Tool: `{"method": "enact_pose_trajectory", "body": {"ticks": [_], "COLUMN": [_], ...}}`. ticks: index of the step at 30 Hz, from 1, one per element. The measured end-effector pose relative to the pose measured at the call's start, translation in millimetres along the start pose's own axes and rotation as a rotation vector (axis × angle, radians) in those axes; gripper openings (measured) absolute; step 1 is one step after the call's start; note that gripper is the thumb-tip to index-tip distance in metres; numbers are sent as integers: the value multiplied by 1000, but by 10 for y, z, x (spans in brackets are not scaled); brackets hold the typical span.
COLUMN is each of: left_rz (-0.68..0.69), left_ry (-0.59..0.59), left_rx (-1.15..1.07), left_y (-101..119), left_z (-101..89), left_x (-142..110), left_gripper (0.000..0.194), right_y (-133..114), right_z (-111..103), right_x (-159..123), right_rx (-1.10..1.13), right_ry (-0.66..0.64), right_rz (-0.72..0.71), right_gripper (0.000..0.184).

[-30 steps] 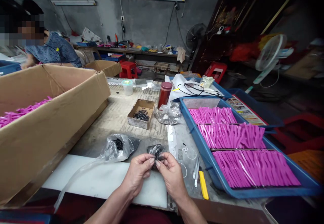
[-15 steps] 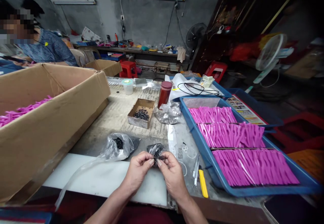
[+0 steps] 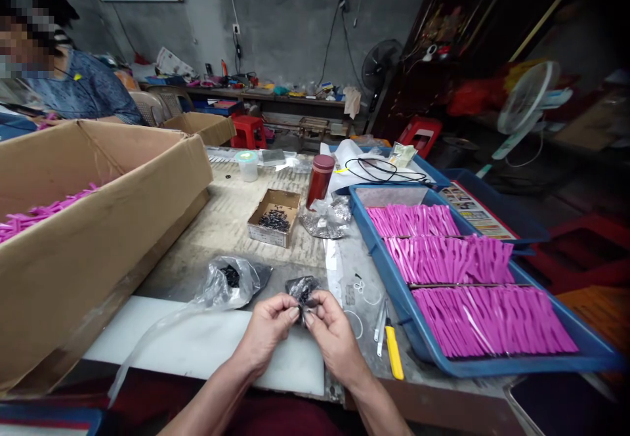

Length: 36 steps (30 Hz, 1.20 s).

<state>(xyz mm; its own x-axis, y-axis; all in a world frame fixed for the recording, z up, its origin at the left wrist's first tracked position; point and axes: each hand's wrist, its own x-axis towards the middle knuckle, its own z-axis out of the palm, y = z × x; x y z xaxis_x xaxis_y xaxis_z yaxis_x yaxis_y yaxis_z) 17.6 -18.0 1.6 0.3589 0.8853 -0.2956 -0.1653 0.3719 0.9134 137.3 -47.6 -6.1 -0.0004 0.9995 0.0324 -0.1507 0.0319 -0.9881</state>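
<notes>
A small clear plastic bag with dark contents is pinched between both hands near the front of the table. My left hand grips its gathered near end from the left, thumb against fingers. My right hand pinches the same end from the right. Just what lies between the fingertips is hidden. Left of my hands rests an open clear plastic bag with black pieces inside, its long tail trailing toward me over a white foam sheet. Beyond my hands sits a small cardboard box of tiny black parts.
A blue tray with rows of pink strips stands at right. At left is a big cardboard box. A yellow-handled knife, a dark red canister and a crumpled plastic bag lie between. A person sits back left.
Both hands keep their pinch on the small bag, with barely any shift. The whole view has tilted slightly. The person at back left has moved an arm, and a dark object there is out of sight.
</notes>
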Motion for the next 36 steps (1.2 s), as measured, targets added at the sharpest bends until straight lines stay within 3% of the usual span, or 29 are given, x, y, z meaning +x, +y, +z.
{"method": "enact_pose_trajectory", "body": {"ticks": [14,28,36], "left_rz": [-13,305,147], "left_ry": [-11,-13,48], "left_rx": [10,340,193], "left_y": [9,33,1], "left_z": [-5,-38,-1], "left_x": [0,-1,5], "left_gripper": [23,12,15], "right_y": [20,-41,0], "right_z": [-2,-13,-1], "right_x": [9,19,20], "right_rx": [41,135,213], "right_ry": [-9,-44,-15], "right_rz": [23,88,110], "right_gripper": [11,12,15]}}
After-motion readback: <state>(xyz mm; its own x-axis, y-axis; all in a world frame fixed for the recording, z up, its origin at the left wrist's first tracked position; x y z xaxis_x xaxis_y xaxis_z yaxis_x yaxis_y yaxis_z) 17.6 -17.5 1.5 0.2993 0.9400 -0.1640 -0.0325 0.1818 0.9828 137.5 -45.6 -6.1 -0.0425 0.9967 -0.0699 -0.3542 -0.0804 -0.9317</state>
